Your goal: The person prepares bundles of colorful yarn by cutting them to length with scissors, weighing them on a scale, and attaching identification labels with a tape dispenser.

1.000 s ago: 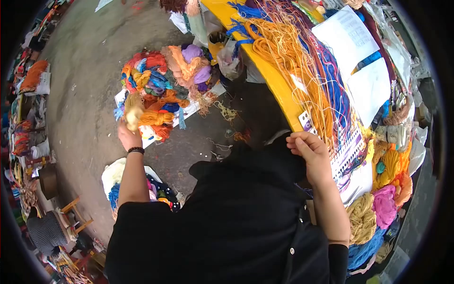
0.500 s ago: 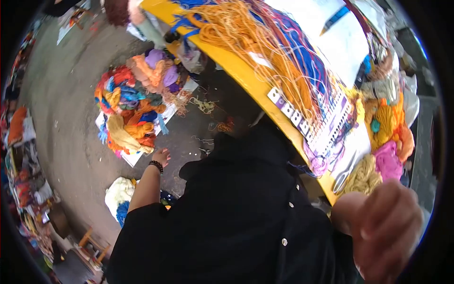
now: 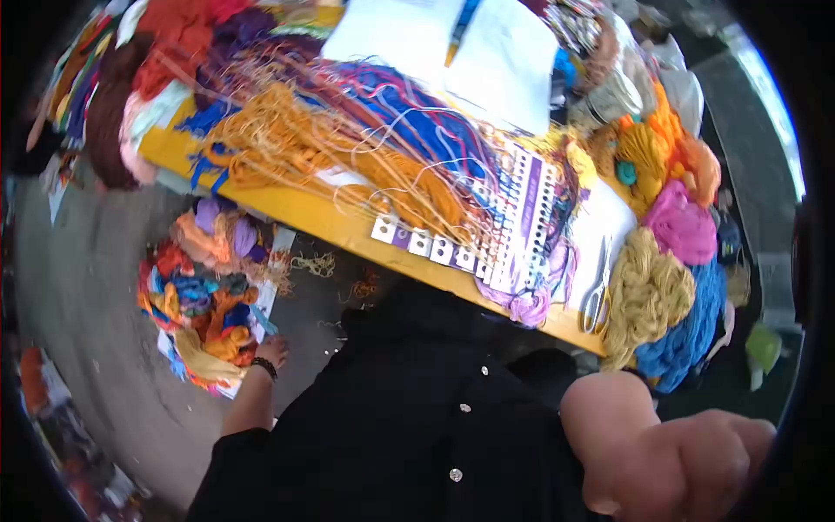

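Note:
My left hand, with a dark beaded bracelet at its wrist, hangs low on the left, fingers loosely bent and nothing seen in them. In this view it overlaps the edge of a heap of yarn hanks lying on paper on the floor, in orange, red, blue, tan and purple. My right hand is raised close to the camera at lower right, its fingers folded into a fist; I cannot tell what is inside it. Beyond it on the table are a tan yarn hank and scissors.
The yellow table bears orange yarn, blue yarn and punched thread cards. A pen lies across white paper. Pink yarn, blue yarn and a jar are at the right. Thread scraps lie on the floor.
The view has turned, bringing more of the table across the front and shifting the floor heap left and down. My right fist appears lower; my left hand now overlaps the heap's edge.

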`<state>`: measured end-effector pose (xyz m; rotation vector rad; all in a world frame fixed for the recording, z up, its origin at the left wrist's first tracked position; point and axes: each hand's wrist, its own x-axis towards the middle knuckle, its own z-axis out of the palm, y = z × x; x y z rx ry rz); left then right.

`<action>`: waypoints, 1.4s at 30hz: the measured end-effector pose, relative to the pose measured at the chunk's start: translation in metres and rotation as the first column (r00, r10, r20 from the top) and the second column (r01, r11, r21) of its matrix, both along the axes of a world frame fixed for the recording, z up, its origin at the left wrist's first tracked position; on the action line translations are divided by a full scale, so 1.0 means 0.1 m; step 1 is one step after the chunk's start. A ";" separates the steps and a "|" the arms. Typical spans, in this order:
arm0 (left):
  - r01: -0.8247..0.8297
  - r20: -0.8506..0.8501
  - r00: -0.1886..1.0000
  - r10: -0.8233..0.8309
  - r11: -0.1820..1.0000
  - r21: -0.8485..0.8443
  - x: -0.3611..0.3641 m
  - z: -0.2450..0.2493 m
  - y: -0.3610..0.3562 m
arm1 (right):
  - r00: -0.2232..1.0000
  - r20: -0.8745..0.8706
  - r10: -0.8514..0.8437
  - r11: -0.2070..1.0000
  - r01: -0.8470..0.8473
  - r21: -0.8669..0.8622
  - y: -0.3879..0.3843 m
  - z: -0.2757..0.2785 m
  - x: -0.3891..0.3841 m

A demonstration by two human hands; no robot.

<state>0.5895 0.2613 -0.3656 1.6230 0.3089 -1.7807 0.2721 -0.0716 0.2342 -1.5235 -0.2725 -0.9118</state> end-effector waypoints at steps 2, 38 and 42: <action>-0.027 0.206 0.978 0.021 0.999 0.027 -0.01 0.13 -0.29 | 0.998 0.038 -0.046 0.999 0.046 0.019 0.01 0.03 -0.06; 0.760 0.387 0.639 0.664 -0.470 -0.449 -1.10 6.64 -2.25 | 0.844 0.301 -0.445 0.787 0.529 -0.319 0.19 0.26 -1.45; 0.796 0.411 0.587 0.698 -0.404 -0.451 -1.04 6.41 -2.20 | 0.844 0.318 -0.432 0.779 0.527 -0.340 0.12 0.22 -1.43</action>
